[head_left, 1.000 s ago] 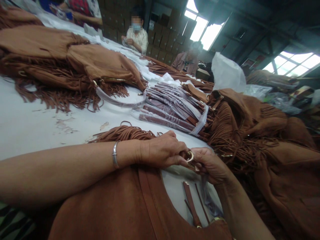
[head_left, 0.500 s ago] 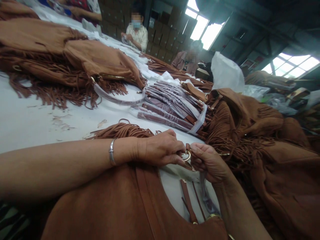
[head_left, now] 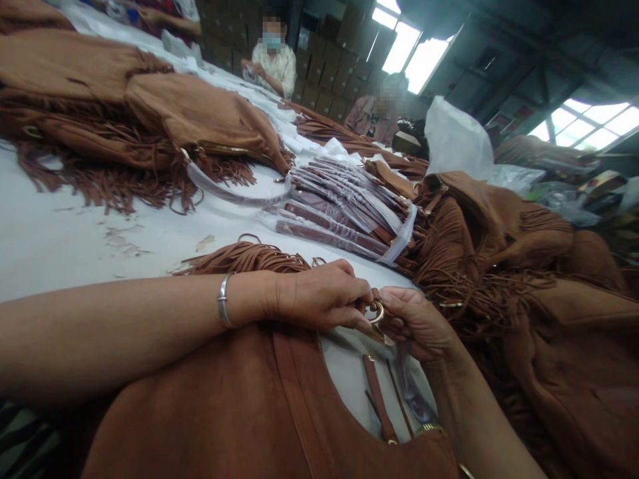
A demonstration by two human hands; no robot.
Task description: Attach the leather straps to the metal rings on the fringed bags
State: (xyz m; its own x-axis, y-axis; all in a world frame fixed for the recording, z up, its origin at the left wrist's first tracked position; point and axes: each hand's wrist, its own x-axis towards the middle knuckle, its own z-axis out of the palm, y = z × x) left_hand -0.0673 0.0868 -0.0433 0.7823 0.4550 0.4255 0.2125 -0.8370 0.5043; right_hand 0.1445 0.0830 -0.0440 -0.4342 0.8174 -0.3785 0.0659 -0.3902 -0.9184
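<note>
A brown suede bag [head_left: 214, 406] with fringe along its far edge lies across the front of the table. Past its curved opening, my left hand [head_left: 324, 296], with a silver bracelet on the wrist, pinches a gold metal ring [head_left: 378, 312]. My right hand [head_left: 417, 319] meets it from the right, its thumb and fingers closed on a small brown leather tab [head_left: 375, 293] at the ring. A plastic-wrapped strap [head_left: 412, 386] hangs below my right hand. Thin brown straps [head_left: 378, 399] show inside the opening's curve.
Brown fringed bags [head_left: 200, 120] are piled at the left, and more bags [head_left: 574, 346] at the right. A bundle of plastic-wrapped straps [head_left: 344, 206] lies on the white table [head_left: 150, 246] beyond my hands. People [head_left: 273, 60] sit farther back.
The ring and tab have turned slightly between my fingers. Both hands keep nearly the same place and grip.
</note>
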